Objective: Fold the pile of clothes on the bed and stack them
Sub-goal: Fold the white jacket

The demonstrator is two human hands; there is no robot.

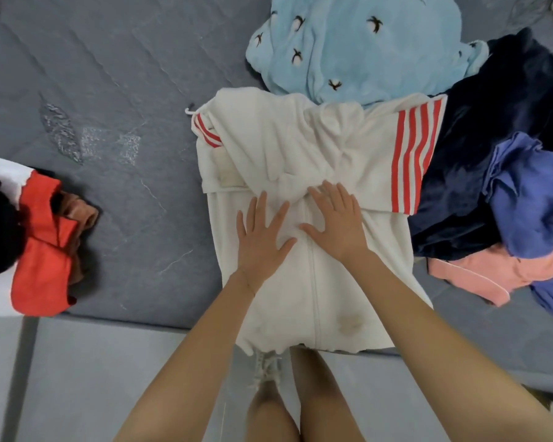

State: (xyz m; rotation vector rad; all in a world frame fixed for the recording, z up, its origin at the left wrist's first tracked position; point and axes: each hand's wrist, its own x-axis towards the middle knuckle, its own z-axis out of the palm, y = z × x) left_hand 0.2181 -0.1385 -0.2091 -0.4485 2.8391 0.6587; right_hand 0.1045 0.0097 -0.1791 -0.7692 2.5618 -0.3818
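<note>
White jacket (304, 173), red-striped sleeves folded in, frame centre on bed (109, 90); left hand (262, 240) and right hand (336, 218) press flat, fingers spread.

Looking down on a grey bed (109, 90). Pressing flat with left hand (262, 237) and right hand (336, 218), fingers spread, thumbs close together, on a white jacket (300, 148) with red-striped sleeves turned in and hem overhanging the bed edge. Just beyond, overlapping the jacket's top, a light blue garment (358, 46) with small dark prints. At right, heaped together, a navy garment (479, 148), a purple-blue garment (530, 193) and a pink garment (479, 272). Far left, well apart, a folded stack (42, 250) in red, black and white.
</note>
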